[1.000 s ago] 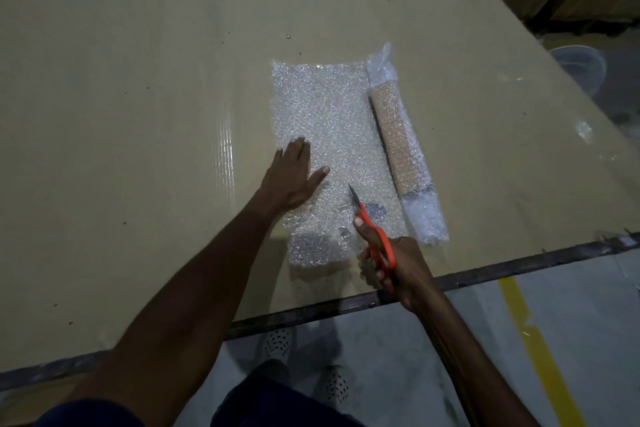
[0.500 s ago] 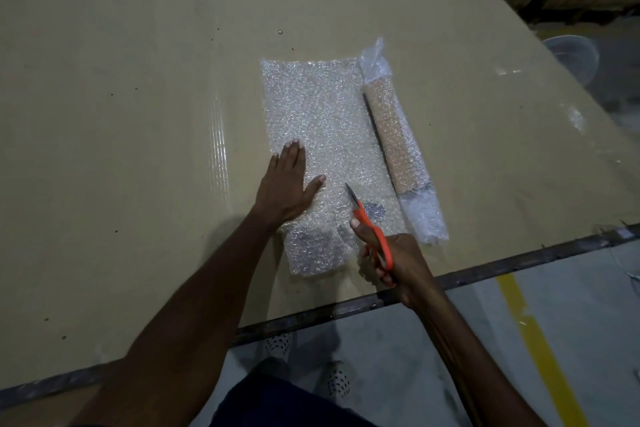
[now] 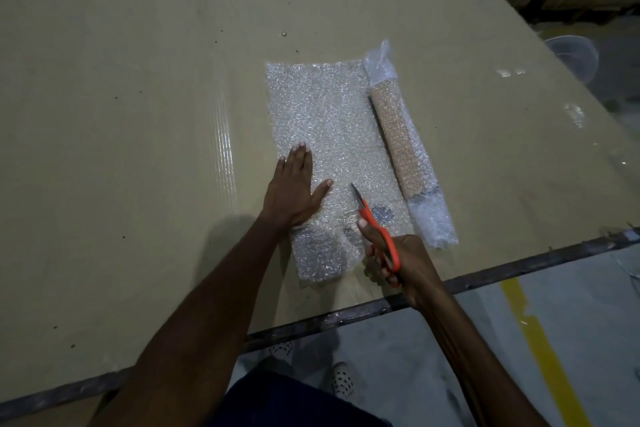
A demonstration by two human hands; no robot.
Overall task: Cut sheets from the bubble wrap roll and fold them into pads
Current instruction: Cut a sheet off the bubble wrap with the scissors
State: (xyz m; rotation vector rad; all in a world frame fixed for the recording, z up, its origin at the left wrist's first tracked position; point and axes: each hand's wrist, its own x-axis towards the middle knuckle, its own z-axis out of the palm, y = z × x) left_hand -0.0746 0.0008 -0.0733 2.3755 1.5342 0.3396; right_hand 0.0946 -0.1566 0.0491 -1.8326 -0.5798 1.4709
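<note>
Cardboard (image 3: 121,114) covers the big table, and all the places here are told from the bubble wrap sheet (image 3: 332,121) that lies flat on it. Left of the sheet is a shiny strip of clear tape (image 3: 223,146) stuck on the cardboard. The left hand (image 3: 294,187) lies flat on the near left part of the sheet, with straight fingers and the thumb spread out, and it presses the sheet down. It holds nothing. On the near right part of the sheet are the orange scissors (image 3: 377,232). The right hand (image 3: 398,260) grips the orange handles, fingers curled round them. The blades point away from the person and sit on the sheet, and they look nearly closed. Just right of the sheet, touching its long edge, lies the bubble wrap roll (image 3: 405,146), with a brown core showing through the wrap. Near the sheet's close end is the table's dark edge (image 3: 485,279), and past it a grey floor with a yellow line (image 3: 540,343)
</note>
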